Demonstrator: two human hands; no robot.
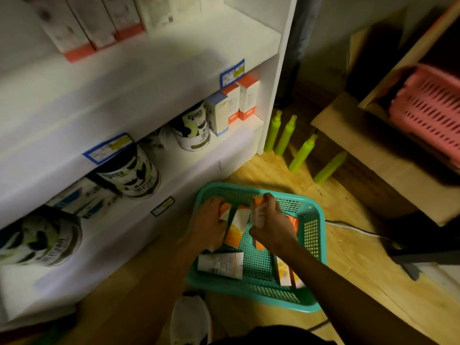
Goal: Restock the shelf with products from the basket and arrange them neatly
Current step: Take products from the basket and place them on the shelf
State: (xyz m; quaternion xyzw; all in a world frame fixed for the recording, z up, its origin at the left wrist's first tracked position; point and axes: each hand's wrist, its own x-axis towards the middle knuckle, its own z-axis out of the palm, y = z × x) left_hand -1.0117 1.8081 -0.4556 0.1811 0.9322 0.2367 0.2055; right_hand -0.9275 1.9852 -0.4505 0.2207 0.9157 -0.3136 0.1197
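A teal basket (311, 222) sits on the wooden floor in front of the white shelf (154, 78). Several orange-and-white boxes lie in it, one in the middle (237, 226) and another near the front left (220, 265). My left hand (209, 224) grips one orange-and-white box at the basket's left side. My right hand (272, 226) holds another orange-and-white box (258, 214) upright over the basket's middle. On the shelf's middle level stand similar orange-and-white boxes (245, 98) at the right end, beside green-and-white cans (193, 127).
Several lime-green bottles (286, 135) stand on the floor right of the shelf. A pink basket (428, 115) sits in a wooden unit at the right. A white cable (353, 229) runs behind the teal basket. My shoe (190, 319) is in front of it.
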